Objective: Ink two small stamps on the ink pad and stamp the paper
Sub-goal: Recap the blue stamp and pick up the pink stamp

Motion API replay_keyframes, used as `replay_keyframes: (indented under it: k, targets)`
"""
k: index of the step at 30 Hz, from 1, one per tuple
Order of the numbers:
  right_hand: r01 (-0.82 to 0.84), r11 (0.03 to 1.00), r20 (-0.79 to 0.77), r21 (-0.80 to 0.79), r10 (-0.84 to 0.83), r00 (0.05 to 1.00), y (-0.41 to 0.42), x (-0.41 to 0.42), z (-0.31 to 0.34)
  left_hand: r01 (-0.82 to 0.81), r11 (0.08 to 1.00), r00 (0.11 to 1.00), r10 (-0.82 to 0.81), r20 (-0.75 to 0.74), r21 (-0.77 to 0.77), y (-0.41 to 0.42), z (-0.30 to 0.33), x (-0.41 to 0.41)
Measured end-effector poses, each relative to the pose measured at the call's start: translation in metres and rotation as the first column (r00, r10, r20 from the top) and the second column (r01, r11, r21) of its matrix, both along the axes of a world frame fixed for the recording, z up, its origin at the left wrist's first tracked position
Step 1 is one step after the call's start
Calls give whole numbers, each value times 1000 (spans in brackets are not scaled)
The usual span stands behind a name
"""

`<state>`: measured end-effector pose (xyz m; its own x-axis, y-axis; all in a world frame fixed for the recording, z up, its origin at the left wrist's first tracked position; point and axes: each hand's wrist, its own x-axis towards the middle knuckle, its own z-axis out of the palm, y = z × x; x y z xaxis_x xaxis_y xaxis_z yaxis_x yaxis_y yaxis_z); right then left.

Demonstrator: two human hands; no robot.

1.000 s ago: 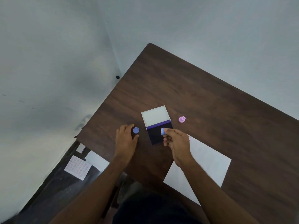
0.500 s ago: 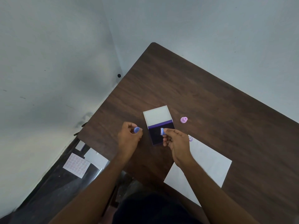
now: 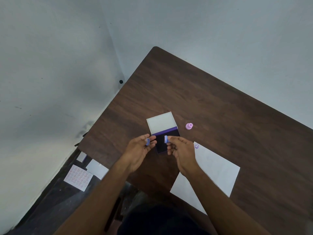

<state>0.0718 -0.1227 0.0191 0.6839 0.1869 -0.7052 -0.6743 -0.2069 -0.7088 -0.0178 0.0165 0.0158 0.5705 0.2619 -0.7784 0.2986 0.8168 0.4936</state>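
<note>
An open ink pad (image 3: pixel 167 143) with a dark inked face and a raised white lid (image 3: pixel 160 122) lies on the brown table (image 3: pixel 220 107). My left hand (image 3: pixel 138 153) pinches a small blue cap (image 3: pixel 148 141) just left of the pad. Above the pad, my right hand (image 3: pixel 181 153) holds a small blue stamp (image 3: pixel 166 139) on its side. A pink stamp (image 3: pixel 189 126) stands to the right of the pad. White paper (image 3: pixel 215 168) lies at the right, with one purple smiley print (image 3: pixel 196 146) at its top corner.
The table's left edge runs close beside my left hand. Below it on the dark floor lie a sheet of pink stamped marks (image 3: pixel 78 177) and two white cards (image 3: pixel 96 168). Grey walls meet behind the table corner.
My left hand picked the blue cap up off the table and carried it right, toward the stamp in my right hand. The right hand has barely moved.
</note>
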Motion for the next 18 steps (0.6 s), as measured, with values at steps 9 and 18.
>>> replay_keyframes:
  k: [9, 18]
  targets:
    - [-99, 993, 63, 62, 95, 993, -1, -5, 9, 77, 969, 989, -104, 106, 237, -14, 6, 0]
    - [-191, 978, 144, 80, 178, 973, -4, -4, 6, 176, 947, 977, -202, 73, 267, -23, 3, 4]
